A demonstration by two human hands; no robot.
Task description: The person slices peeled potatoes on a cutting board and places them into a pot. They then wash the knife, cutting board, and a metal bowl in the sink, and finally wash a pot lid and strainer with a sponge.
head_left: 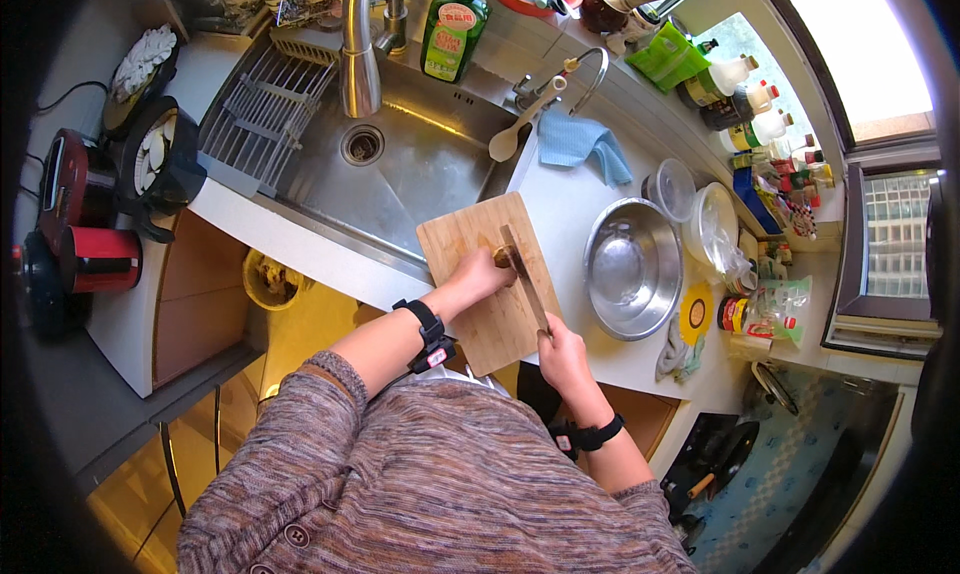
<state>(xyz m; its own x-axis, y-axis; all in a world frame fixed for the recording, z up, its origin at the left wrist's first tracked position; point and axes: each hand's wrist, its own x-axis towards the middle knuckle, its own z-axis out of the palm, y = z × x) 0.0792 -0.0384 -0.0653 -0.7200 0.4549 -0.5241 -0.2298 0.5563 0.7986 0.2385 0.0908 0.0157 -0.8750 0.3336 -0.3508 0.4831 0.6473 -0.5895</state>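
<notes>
A wooden cutting board [460, 334] lies at the sink's front right edge. My left hand [480, 274] is on it, fingers closed on a small brown piece of food [502, 256], perhaps ginger. My right hand [560, 346] grips the handle of a knife [527, 286] at the board's right side; the blade is against the brown piece, beside my left fingertips. A steel bowl [630, 274] stands just right of the board. Behind the board is the steel sink [350, 194].
A drying rack [265, 114], faucet [360, 74], green bottle [450, 39], white spoon [505, 142] and blue cloth [575, 144] surround the sink. Appliances [100, 259] stand left; bottles [740, 104] line the windowsill. A stove with a pan [730, 454] is lower right; a yellow bin [262, 292] is below the counter.
</notes>
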